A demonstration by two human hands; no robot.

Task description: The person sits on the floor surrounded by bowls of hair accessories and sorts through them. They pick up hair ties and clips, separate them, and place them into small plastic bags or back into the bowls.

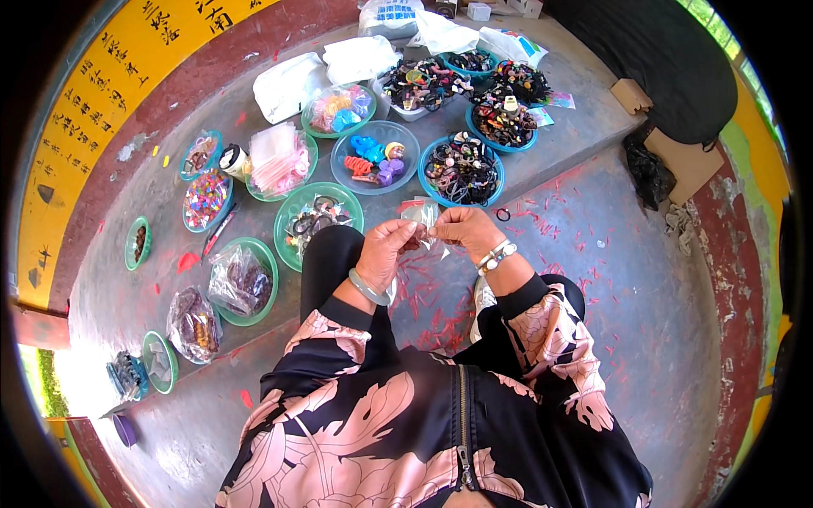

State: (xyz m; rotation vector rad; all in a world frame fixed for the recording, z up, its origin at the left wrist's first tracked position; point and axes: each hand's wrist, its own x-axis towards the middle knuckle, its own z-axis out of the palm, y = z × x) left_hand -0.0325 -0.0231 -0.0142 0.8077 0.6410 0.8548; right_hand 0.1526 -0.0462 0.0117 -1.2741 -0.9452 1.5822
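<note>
Six green bowls (pixel 268 303) were counted; one purple container (pixel 124 430), one held clear packet (pixel 419 212), one left hand (pixel 389 244) and one right hand (pixel 471 230) (two in all) were noted.

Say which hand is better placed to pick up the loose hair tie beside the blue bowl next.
Probably the right hand: it is nearer the hair tie, while the left hand sits farther across. Both hold the clear bag, though.

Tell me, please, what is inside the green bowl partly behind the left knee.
The green bowl holds dark rings among pale, shiny pieces. The left knee hides its lower right part, so anything there or under those pieces cannot be seen.
</note>
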